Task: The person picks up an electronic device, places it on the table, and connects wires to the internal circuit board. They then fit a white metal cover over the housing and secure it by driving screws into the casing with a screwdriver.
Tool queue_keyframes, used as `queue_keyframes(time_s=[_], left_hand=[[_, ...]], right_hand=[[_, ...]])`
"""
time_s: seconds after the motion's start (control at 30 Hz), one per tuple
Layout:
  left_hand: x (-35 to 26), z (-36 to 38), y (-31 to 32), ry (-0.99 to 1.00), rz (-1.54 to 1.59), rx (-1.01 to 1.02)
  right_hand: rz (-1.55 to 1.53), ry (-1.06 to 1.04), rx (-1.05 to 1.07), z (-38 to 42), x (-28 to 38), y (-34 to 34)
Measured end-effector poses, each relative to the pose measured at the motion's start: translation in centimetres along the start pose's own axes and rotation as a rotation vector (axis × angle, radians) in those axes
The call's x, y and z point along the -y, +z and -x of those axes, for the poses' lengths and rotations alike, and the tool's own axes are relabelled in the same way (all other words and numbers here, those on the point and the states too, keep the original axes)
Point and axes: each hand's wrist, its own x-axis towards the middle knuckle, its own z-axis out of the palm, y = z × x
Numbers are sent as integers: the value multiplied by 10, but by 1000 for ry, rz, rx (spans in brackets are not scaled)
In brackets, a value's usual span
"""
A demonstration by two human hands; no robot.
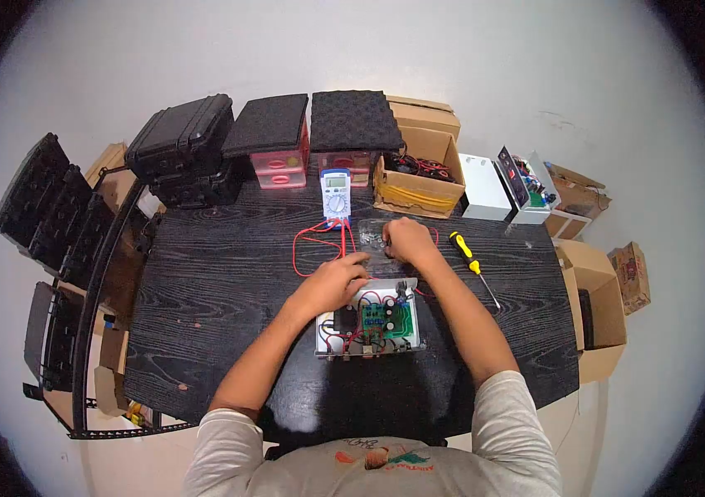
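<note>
My left hand [334, 283] rests at the back left edge of an open metal enclosure [323, 341], its fingers apart and nothing seen in them. Inside the enclosure are a green circuit board [400, 321] and red and black wires. Beyond it lies a clear plastic tray [373, 258] with small metal parts. My right hand [407, 241] is over the right side of this tray, fingertips pinched together; what they hold, if anything, is too small to make out. A blue and white multimeter [336, 195] with red leads stands behind the tray.
A yellow and black screwdriver [467, 255] lies to the right on the black table [203, 306]. Along the back are black cases [180, 137], foam-topped drawers [280, 161], a cardboard box [419, 192] of cables and a white enclosure [485, 189].
</note>
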Motion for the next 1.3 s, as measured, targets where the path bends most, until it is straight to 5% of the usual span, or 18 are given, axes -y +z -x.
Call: queue_keyframes(time_s=[0.3,0.5,0.8,1.03,1.13,1.23,1.3], left_hand=[[1,0,-1,-14,-10,-6],[33,-4,5,33,199,-217],[22,8,-23,-77,103,131],[27,10,-18,26,69,78],[27,10,-19,47,75,85],[23,11,-21,18,85,96],[23,11,-21,19,88,93]], right_hand=[[22,11,-63,-2,1,1],[-58,-4,-84,-1,-2,2],[-223,1,-222,11,-10,-16],[-547,146,-804,18,-57,-56],[-447,217,-1036,18,-123,-62],[-181,454,-941,18,-181,-47],[-214,674,-628,22,-190,-49]])
